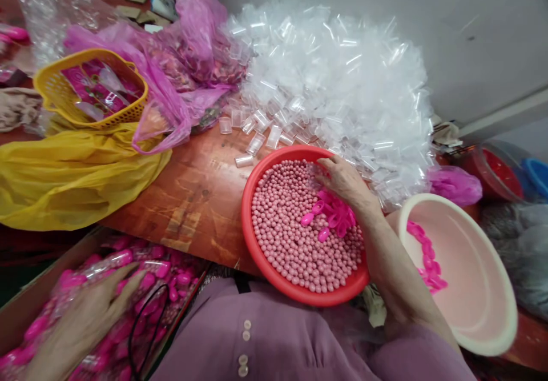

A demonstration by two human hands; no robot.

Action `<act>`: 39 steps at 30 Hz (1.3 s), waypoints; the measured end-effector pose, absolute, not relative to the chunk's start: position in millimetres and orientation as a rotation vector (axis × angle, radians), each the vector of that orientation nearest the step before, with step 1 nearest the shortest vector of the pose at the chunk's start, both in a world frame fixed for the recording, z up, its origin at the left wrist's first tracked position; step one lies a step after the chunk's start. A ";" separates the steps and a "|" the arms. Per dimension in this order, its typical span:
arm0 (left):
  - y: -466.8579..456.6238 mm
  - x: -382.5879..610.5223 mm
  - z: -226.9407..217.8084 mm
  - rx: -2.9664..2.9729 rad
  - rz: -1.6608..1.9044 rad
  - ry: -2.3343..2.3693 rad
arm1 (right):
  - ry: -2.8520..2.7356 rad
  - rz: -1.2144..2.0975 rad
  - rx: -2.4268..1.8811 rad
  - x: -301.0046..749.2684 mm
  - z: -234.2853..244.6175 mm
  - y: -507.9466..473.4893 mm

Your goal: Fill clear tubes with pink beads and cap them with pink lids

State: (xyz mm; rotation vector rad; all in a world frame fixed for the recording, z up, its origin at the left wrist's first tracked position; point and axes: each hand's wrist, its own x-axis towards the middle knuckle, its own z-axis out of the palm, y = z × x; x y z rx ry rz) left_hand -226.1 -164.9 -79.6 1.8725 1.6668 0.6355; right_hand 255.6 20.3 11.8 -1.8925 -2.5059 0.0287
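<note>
My right hand [342,180] reaches into a red bowl [249,229] full of small pink beads [291,227], fingers curled over a small clear plastic container among the beads. Several bright pink caps [331,215] lie on the beads just under my wrist. My left hand [85,321] is low at the left, blurred, fingers stretched out over a cardboard box [25,298] filled with finished pink-capped containers [166,272]. It seems to hold nothing.
A big heap of clear plastic containers [342,78] lies behind the bowl. A cream bowl [483,278] with pink caps sits at the right. A yellow basket [92,87], a yellow bag [72,175] and pink bags [192,44] crowd the left of the wooden table [201,192].
</note>
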 end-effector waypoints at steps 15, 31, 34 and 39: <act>-41.4 -0.4 -22.9 2.005 1.427 1.150 | -1.965 0.606 -1.728 194.3 22.6 16.8; -41.2 -10.6 -19.5 2.377 0.929 0.949 | -2.404 1.728 -1.562 179.0 7.3 14.0; -44.4 -13.8 -10.1 2.465 0.719 0.847 | -2.317 1.916 -1.495 182.4 0.9 16.0; -45.0 -4.7 -7.5 2.450 0.646 1.006 | -2.152 1.948 -1.443 185.0 -5.4 9.0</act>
